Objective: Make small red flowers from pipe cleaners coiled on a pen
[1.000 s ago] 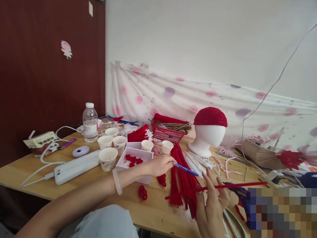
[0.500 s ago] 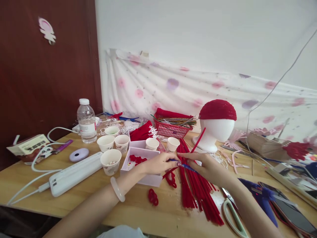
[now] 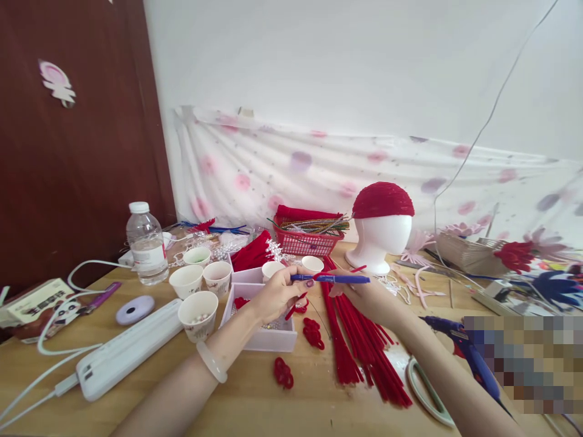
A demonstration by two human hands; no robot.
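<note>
Between the finger and thumb of my left hand (image 3: 281,294) is a blue pen (image 3: 348,279), held nearly level. A red pipe cleaner (image 3: 359,269) bends round the pen; one tail hangs below my left fingers. My right hand (image 3: 364,296) is closed on the pipe cleaner, just under the pen's right part; its fingertips are partly hidden. Beneath my hands lies a bundle of red pipe cleaners (image 3: 368,358). Two looped red pieces, one nearer (image 3: 283,372) and one farther (image 3: 313,334), rest on the table. Left of them stands a pale box (image 3: 271,342) holding beads and red pieces.
Paper cups (image 3: 198,315), a power bank (image 3: 130,349) with cables and a water bottle (image 3: 148,246) stand left. Behind are a red basket (image 3: 310,244) and a foam head (image 3: 378,240) with a red cap. Scissors (image 3: 423,394) and a glue gun (image 3: 476,358) lie right.
The pen has come up to nearly level, clear of the bundle. The pipe cleaner's upright end has shortened and leans lower to the right. The view has shifted slightly.
</note>
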